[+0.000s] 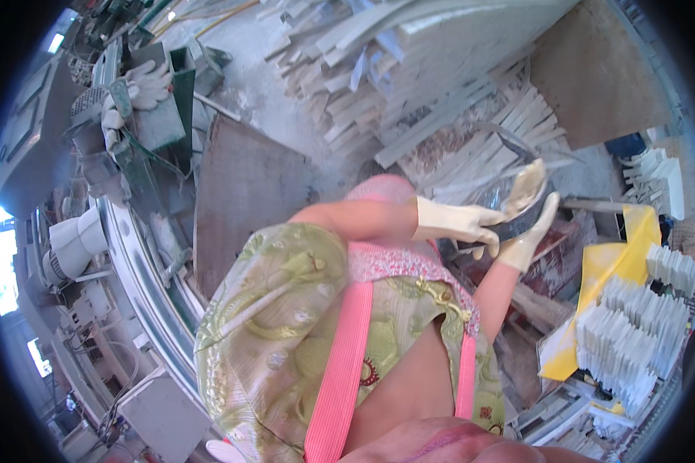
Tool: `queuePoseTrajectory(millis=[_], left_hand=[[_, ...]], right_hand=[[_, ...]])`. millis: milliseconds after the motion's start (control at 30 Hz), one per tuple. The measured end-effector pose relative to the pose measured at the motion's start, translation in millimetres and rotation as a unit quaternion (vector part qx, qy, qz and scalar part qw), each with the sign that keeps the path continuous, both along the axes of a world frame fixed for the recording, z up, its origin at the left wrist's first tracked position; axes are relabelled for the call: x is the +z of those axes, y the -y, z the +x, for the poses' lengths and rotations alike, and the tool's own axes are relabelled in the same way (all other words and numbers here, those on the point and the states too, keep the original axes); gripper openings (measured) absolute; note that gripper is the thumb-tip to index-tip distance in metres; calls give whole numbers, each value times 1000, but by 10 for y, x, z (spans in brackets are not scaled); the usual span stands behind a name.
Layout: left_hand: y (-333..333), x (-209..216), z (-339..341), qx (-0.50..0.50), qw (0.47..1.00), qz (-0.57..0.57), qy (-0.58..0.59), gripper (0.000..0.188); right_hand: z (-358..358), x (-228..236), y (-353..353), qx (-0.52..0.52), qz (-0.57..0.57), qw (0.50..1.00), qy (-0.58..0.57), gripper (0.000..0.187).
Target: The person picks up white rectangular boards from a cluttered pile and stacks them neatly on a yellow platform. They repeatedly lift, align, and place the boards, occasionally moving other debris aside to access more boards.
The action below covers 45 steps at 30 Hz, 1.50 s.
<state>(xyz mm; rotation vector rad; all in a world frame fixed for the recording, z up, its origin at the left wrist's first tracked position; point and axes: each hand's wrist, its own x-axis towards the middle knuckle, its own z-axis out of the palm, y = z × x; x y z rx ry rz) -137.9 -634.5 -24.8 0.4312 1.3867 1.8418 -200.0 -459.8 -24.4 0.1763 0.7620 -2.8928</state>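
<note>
My left hand point(457, 221), in a cream rubber glove, reaches across from the left with its fingers partly curled. At its fingertips is a pale, tan-stained oblong piece point(525, 190), tilted upward; its kind is not clear. My right hand point(529, 241), in a matching glove, comes up from below just beside that piece. Its fingers point up and are stretched out, and no held object shows in them. Beneath both hands lies a jumble of reddish-brown boards point(556, 251). A thin dark edge shows under the left fingers, too hidden to name.
Piles of long pale strips point(517, 127) lie ahead, beside large stacked slabs point(463, 46). At right, bundles of white strips point(625, 332) stand near a yellow sheet point(594, 278). A brown board point(243, 185) and green machinery with white gloves point(148, 85) are at left.
</note>
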Motion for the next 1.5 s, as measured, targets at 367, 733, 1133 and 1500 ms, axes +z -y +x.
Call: queuePoseTrajectory(millis=[367,733,1133,1500], left_hand=[[-200,-28,141,-152,987,-36,-39,37],[-602,-329,-13,-216,970,41,103,36],[24,287,-751,-200,973,10,113,46],[265,720,-1329,-146,984,-33,92,43]], right_hand=[[210,357,-1162,-87,4,996,-21,40],[195,701,-1275,-105,255,960,-54,48],[-427,269,-1225,-131,-31,983,-123,54],[-769,-744,-1274,-291,99,946,106,49]])
